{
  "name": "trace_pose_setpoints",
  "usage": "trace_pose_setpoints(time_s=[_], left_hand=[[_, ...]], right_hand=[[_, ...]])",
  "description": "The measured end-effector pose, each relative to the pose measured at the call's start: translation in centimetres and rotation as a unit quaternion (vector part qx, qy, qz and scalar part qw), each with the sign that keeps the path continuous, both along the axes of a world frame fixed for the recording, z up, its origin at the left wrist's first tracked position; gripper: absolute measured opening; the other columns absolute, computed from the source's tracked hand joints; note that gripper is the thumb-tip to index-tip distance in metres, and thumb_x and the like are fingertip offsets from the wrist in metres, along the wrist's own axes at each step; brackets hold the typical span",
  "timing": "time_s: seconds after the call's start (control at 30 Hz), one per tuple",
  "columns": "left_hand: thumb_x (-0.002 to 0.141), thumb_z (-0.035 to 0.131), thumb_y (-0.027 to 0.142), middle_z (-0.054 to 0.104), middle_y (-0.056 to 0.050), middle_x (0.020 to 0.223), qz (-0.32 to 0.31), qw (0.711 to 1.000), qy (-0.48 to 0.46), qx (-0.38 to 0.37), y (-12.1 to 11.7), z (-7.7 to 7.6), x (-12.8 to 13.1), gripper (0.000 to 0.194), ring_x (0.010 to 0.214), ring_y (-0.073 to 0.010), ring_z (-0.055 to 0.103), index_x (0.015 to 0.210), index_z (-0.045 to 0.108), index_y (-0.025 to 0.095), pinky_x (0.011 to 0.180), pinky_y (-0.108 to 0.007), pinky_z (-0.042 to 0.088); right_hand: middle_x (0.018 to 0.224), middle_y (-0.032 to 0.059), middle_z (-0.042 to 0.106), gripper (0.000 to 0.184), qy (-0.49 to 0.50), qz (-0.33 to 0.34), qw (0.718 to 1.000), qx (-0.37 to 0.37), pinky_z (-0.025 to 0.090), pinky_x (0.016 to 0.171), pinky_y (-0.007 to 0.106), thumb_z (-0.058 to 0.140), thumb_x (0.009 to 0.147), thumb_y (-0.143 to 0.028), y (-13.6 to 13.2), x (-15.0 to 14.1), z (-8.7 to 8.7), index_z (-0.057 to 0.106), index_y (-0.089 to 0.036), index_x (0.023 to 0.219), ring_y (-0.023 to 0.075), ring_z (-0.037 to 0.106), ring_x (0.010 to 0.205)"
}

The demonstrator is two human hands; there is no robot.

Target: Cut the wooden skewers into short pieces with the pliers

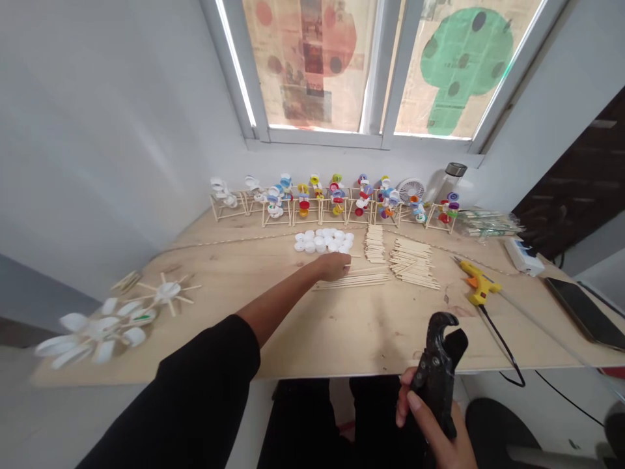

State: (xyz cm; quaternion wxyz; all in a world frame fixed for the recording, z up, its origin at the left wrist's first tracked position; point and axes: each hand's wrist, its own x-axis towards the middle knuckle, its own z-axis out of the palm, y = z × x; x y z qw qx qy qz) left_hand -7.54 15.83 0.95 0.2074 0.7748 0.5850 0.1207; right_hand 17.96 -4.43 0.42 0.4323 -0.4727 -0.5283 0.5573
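Note:
My left hand reaches across the table, fingers closed at the left end of the long thin wooden sticks; a pale stick tip shows at its fingertips, the rest hidden. White bottle caps lie grouped just beyond that hand. Shorter sticks are laid in a narrow pile and a wider pile to its right. In front of the table edge, my right hand grips a black pipe cutter with its hooked jaw pointing up and the jaws apart.
Several small stick frames with coloured cap wheels line the back. A yellow glue gun, its cord, a phone and a power strip are on the right. Spoked white wheels lie at left. A bottle stands behind.

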Motion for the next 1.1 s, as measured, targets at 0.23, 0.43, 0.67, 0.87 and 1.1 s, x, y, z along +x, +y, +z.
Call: trace_pose_setpoints(time_s=[0.23, 0.43, 0.67, 0.87, 1.1], left_hand=[[0.078, 0.040, 0.023, 0.048, 0.003, 0.063, 0.089, 0.973, -0.200, 0.070, -6.0, 1.2, -1.8, 0.016, 0.055, -0.0103, 0.042, 0.089, 0.050, 0.018, 0.052, -0.021, 0.033], [0.085, 0.033, 0.031, 0.041, 0.006, 0.061, 0.164, 0.890, -0.403, 0.134, -11.0, -0.4, 0.1, 0.015, 0.046, -0.0072, 0.033, 0.091, 0.039, 0.019, 0.045, -0.019, 0.029], [0.087, 0.039, 0.031, 0.047, 0.003, 0.067, 0.193, 0.831, -0.483, 0.199, -12.8, -2.5, 3.3, 0.011, 0.062, -0.0102, 0.045, 0.091, 0.037, 0.020, 0.066, -0.025, 0.038], [0.087, 0.040, 0.029, 0.051, 0.001, 0.070, 0.191, 0.824, -0.499, 0.187, -13.8, -4.2, 3.7, 0.015, 0.068, -0.0122, 0.048, 0.097, 0.044, 0.018, 0.072, -0.028, 0.039], [0.085, 0.045, 0.028, 0.055, -0.001, 0.082, 0.183, 0.788, -0.554, 0.199, -15.3, -4.3, 3.6, 0.010, 0.076, -0.0132, 0.054, 0.090, 0.040, 0.020, 0.079, -0.034, 0.043]], right_hand=[[0.063, 0.0002, 0.057, 0.025, -0.002, -0.012, 1.000, 0.002, 0.040, 0.061, 0.026, 0.052, 0.082, -0.044, -0.7, 0.7, -0.5, 0.054, -0.020, 0.091, 0.0167, 0.054, 0.063], [0.066, 0.0008, 0.057, 0.027, -0.031, 0.062, 0.997, 0.012, 0.040, 0.066, 0.029, 0.047, 0.085, -0.044, -0.4, 0.9, -1.1, 0.052, -0.019, 0.097, 0.0177, 0.054, 0.065], [0.064, -0.0006, 0.055, 0.024, -0.033, 0.067, 0.997, 0.037, 0.039, 0.066, 0.028, 0.047, 0.086, -0.041, -0.6, 0.5, -0.5, 0.050, -0.020, 0.095, 0.0171, 0.053, 0.066], [0.064, -0.0012, 0.055, 0.023, -0.033, 0.069, 0.997, 0.030, 0.039, 0.065, 0.027, 0.047, 0.086, -0.041, -0.8, 0.6, -0.3, 0.050, -0.020, 0.094, 0.0163, 0.053, 0.064], [0.065, -0.0013, 0.055, 0.023, -0.028, 0.075, 0.996, 0.029, 0.041, 0.064, 0.027, 0.047, 0.086, -0.041, -0.5, 0.5, -0.6, 0.049, -0.020, 0.095, 0.0161, 0.053, 0.064]])
